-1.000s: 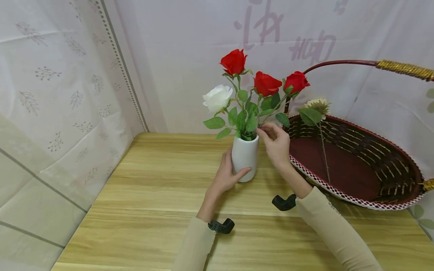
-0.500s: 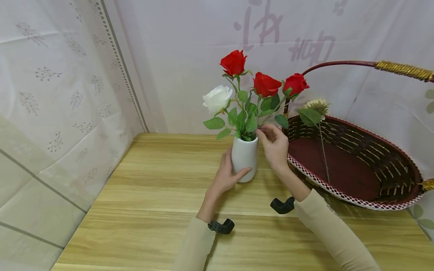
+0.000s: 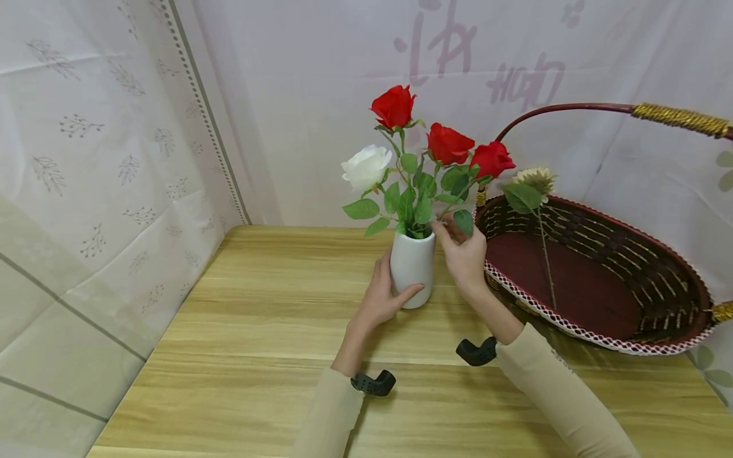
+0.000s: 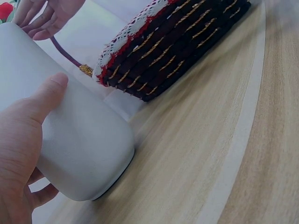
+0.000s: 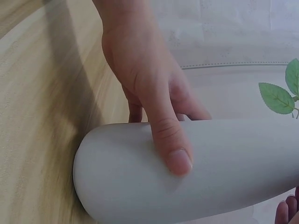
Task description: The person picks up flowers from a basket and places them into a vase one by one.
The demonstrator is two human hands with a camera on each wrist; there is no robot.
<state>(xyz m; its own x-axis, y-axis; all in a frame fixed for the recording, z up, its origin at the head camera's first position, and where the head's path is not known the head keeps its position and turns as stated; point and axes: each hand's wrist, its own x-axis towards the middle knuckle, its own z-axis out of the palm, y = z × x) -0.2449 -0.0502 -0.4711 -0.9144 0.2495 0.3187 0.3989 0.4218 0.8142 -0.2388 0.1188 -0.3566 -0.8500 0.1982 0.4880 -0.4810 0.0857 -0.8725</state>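
A white vase (image 3: 413, 270) stands upright on the wooden table. My left hand (image 3: 383, 296) grips its left side, the thumb lying across the front, as the right wrist view also shows on the vase (image 5: 224, 158). In the vase are a white rose (image 3: 367, 166), a tall red rose (image 3: 393, 107) and a middle red rose (image 3: 449, 144). A third red rose (image 3: 491, 159) leans out to the right. At the vase mouth my right hand (image 3: 466, 254) pinches this rose's stem between thumb and fingers; a leaf covers part of the fingers. The stem's lower end is hidden.
Close by on the right stands a dark woven basket (image 3: 595, 299) with a white lace rim and a tall arched handle (image 3: 595, 105). A cream flower (image 3: 535, 184) leans inside it. Patterned curtains hang behind and left of the wooden table (image 3: 258, 305).
The rightmost red rose has dipped and swung left toward the middle red rose, its leaf now lying over the right fingers. My right hand has shifted slightly; the left hand and vase stay put.
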